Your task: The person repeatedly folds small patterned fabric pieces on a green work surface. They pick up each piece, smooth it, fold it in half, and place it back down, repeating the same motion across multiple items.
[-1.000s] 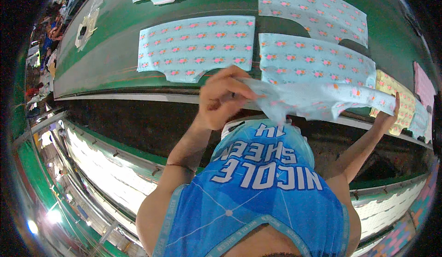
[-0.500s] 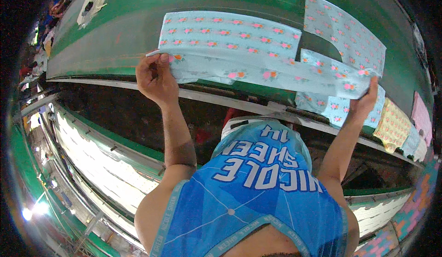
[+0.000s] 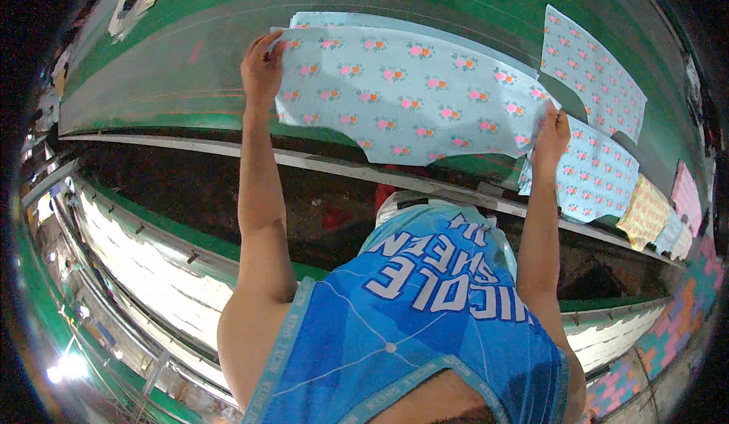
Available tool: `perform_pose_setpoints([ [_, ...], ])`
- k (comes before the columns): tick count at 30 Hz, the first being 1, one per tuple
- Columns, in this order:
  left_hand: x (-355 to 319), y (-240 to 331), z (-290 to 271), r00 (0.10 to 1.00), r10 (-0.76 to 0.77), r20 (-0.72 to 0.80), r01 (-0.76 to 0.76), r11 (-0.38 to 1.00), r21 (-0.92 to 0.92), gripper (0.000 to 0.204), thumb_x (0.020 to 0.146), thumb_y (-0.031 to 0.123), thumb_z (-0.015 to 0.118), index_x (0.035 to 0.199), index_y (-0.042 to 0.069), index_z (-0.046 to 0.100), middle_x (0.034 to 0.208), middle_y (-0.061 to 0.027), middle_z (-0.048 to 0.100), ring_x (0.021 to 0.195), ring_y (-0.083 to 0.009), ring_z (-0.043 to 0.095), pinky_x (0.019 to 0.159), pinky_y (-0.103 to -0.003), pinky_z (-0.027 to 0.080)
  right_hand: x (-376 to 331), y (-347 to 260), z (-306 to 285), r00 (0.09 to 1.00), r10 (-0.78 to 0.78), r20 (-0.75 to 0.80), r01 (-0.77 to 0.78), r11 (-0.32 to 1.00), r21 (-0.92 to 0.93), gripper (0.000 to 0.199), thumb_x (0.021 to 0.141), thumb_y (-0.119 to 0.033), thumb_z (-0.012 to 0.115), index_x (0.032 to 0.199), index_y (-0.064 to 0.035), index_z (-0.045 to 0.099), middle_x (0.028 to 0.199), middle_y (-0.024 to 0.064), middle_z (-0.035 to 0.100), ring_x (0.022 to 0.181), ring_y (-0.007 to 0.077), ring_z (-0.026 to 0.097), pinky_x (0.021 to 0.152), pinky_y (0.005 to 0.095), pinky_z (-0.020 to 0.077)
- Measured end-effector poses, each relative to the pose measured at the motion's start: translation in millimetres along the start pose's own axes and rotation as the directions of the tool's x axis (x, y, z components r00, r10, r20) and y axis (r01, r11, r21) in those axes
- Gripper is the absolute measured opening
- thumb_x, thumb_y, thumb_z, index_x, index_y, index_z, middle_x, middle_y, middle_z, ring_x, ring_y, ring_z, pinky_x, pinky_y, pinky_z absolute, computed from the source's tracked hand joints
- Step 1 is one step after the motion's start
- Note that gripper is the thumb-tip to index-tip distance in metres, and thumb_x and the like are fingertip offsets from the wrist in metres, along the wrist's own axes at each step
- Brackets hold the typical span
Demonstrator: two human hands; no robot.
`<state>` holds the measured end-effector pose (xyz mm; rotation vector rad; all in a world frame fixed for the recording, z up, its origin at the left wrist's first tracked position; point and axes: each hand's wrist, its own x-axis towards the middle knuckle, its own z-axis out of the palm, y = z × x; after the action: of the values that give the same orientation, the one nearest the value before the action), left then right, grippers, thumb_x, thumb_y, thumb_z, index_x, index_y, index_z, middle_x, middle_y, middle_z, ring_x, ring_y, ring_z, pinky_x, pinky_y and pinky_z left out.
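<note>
A light-blue fabric piece (image 3: 414,93) with pink and orange flowers is stretched out between my two hands. Pinched at its far left corner is my left hand (image 3: 262,67), fingers closed. My right hand (image 3: 553,131) grips its right corner. The piece's cut lower edge hangs toward the green table's near rail. Beneath its far edge shows a strip of another light-blue fabric piece (image 3: 364,19), mostly covered. To the right of my right hand lies a flowered light-blue piece (image 3: 596,173), and beyond it a curved-cut piece (image 3: 592,67).
The long green table (image 3: 167,97) has a pale rail (image 3: 319,159) along its near edge. Yellow fabric (image 3: 645,210) and pink fabric (image 3: 687,196) lie at the far right. A torn whitish patch (image 3: 137,2) is at the upper left. Behind me runs another table with white sheeting (image 3: 152,276).
The fabric between my hands, folded over before, is now spread flat with its pattern showing. Both hands have moved farther over the table, the right one also leftward.
</note>
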<state>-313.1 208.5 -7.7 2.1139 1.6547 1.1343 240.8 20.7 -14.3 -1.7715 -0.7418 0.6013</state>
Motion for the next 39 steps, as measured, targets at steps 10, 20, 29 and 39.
perform_pose_setpoints([
  [10, 7, -46, 62, 0.993, 0.104, 0.055, -0.11, 0.986, 0.122, 0.031, 0.097, 0.015, 0.076, 0.129, 0.013, 0.072, 0.131, -0.0137, 0.072, 0.111, -0.0346, 0.073, 0.089, -0.042, 0.062, 25, 33, 31, 0.997, -0.037, -0.07, 0.006, 0.92, -0.392, 0.052, 0.107, -0.042, 0.064, 0.079, -0.0001, 0.053, 0.07, 0.0061, 0.048, 0.07, 0.0153, 0.04, 0.062, 0.0373, 0.0387],
  [20, 17, -58, 65, 0.982, 0.072, 0.176, -0.101, 0.982, 0.16, 0.041, 0.096, 0.007, 0.071, 0.136, 0.016, 0.069, 0.137, -0.0115, 0.069, 0.116, -0.0341, 0.072, 0.093, -0.043, 0.061, 47, 42, 36, 0.996, -0.089, -0.009, 0.066, 0.795, -0.604, 0.053, 0.107, -0.051, 0.059, 0.094, -0.0015, 0.07, 0.084, 0.0201, 0.07, 0.076, 0.0349, 0.065, 0.072, 0.0472, 0.0511],
  [29, 21, -54, 65, 0.959, 0.082, 0.271, -0.146, 0.963, 0.225, 0.041, 0.102, 0.016, 0.068, 0.143, 0.018, 0.065, 0.146, -0.0107, 0.063, 0.119, -0.0341, 0.071, 0.093, -0.043, 0.061, 47, 38, 49, 0.995, -0.082, -0.063, 0.015, 0.714, -0.7, 0.051, 0.106, -0.054, 0.058, 0.098, -0.0052, 0.072, 0.092, 0.0212, 0.075, 0.087, 0.0423, 0.072, 0.077, 0.051, 0.0561],
  [39, -18, -24, 36, 0.981, 0.012, 0.195, -0.057, 0.972, 0.227, 0.061, 0.101, 0.028, 0.074, 0.154, 0.012, 0.049, 0.151, -0.0205, 0.038, 0.101, -0.0334, 0.07, 0.081, -0.046, 0.063, 11, 7, 10, 0.944, 0.23, 0.235, -0.059, 0.821, -0.568, 0.081, 0.098, -0.051, 0.073, 0.156, -0.0097, 0.035, 0.124, 0.0174, 0.069, 0.094, 0.0307, 0.072, 0.088, 0.0464, 0.0558],
])
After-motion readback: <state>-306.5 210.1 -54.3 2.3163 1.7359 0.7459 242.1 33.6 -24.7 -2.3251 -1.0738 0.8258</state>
